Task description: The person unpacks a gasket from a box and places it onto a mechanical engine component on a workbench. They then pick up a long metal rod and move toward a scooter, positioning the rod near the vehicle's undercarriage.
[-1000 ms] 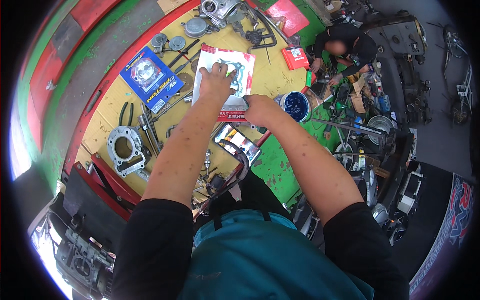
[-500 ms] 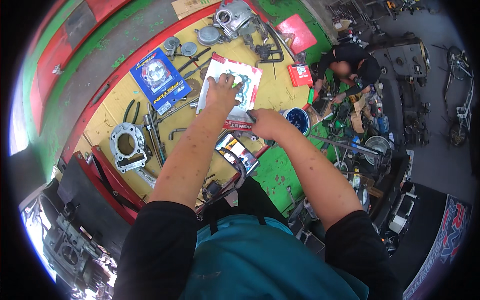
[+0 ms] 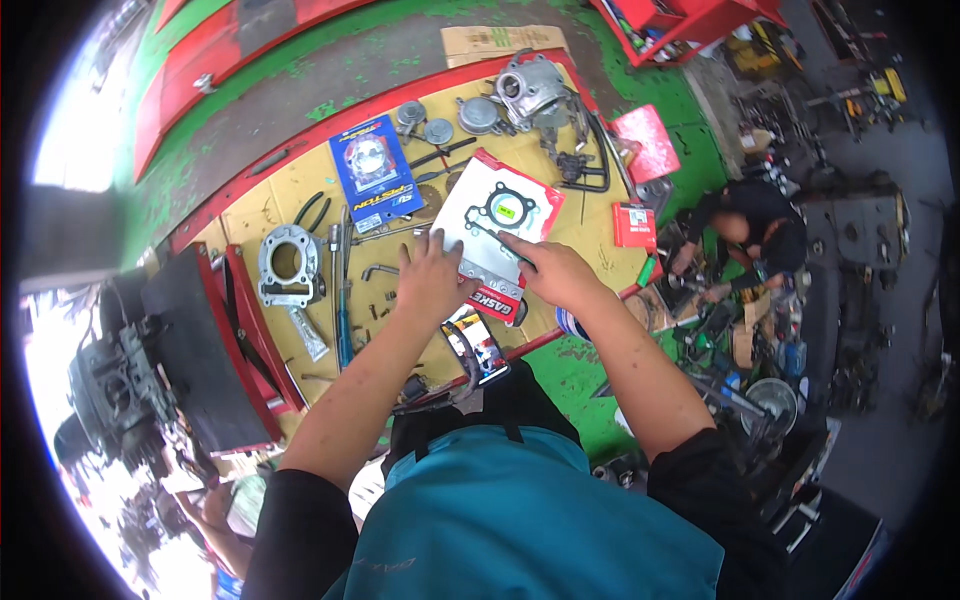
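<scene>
A flat white and red gasket pack (image 3: 460, 200) lies on the bench, with a dark engine gasket (image 3: 491, 231) and a small yellow-green label showing on its face. My left hand (image 3: 430, 282) rests at the pack's lower left edge, its fingers spread and pointing away from me. Over the pack's right side is my right hand (image 3: 556, 274), its index finger stretched onto the lower part of the gasket. The right hand's other fingers are partly hidden. Just left of the pack lies a blue boxed piston pack (image 3: 376, 178).
The cardboard-covered bench bears a cylinder block (image 3: 290, 266), a cylinder head (image 3: 532, 92), wrenches and a red box (image 3: 635, 226). A phone (image 3: 478, 345) lies at the near edge. Under my right forearm, a blue can (image 3: 571, 323) is mostly covered. Another person (image 3: 765, 228) crouches at the right among parts.
My left hand has slid off the gasket to the pack's lower left edge. My right hand has moved from the lower right corner onto the gasket. The whole view has shifted.
</scene>
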